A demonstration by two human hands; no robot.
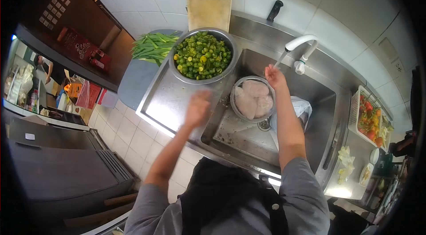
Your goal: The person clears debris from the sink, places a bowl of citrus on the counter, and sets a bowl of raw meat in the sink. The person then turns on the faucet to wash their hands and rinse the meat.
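Note:
My right hand (pixel 275 76) is raised at the spout of the white faucet (pixel 301 42), where a thin stream of water runs by the fingers. Its fingers look loosely curled, with nothing seen in them. My left hand (pixel 199 107) is smeared by motion over the steel drainboard (pixel 164 104), so its fingers do not show clearly. Between the hands, a metal bowl (pixel 234 107) stands in the sink (pixel 230 135) with several pale pieces of raw meat (pixel 253 98), apparently chicken. Beyond my left hand, a large steel bowl (pixel 174 72) holds cut green citrus fruits (pixel 203 55).
Green onions (pixel 153 48) lie left of the large bowl. A cutting board (pixel 210 2) leans on the wall, near a black-handled knife (pixel 275 11). A plastic bag (pixel 301 108) sits in the sink. On the right stands a basket (pixel 355 110) of peppers (pixel 370 117).

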